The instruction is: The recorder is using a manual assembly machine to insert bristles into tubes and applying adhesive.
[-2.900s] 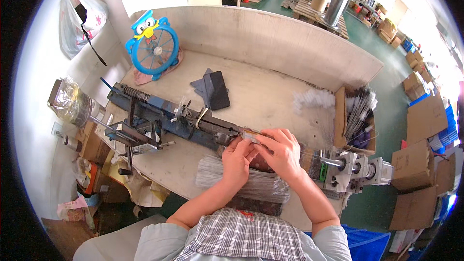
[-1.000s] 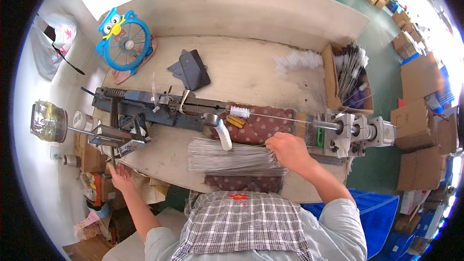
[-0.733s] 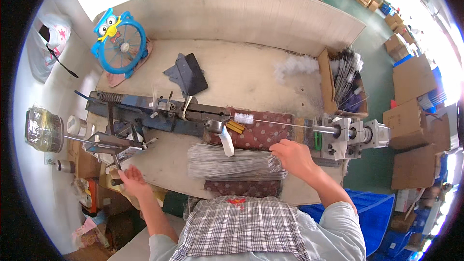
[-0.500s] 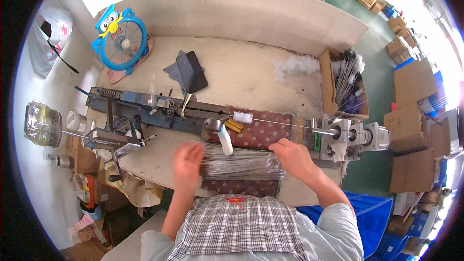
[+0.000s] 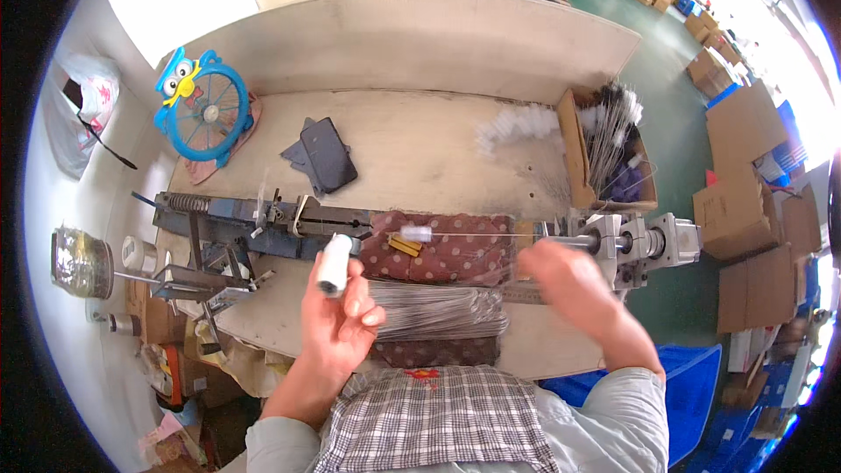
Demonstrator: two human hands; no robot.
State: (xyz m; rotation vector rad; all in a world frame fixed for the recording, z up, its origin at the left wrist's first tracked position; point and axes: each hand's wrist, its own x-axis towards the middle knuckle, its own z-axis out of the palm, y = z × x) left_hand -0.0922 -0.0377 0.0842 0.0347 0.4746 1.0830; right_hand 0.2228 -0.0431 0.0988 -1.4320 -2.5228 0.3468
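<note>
Gripping a white cylindrical handle [image 5: 334, 264], left hand [image 5: 337, 324] clamped around it, right hand [image 5: 569, 285] blurred, grip unclear.

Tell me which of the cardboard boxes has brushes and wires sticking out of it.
The open cardboard box standing on the workbench's far right corner; wire brushes poke out of it. The other boxes sit on the green floor beyond.
</note>
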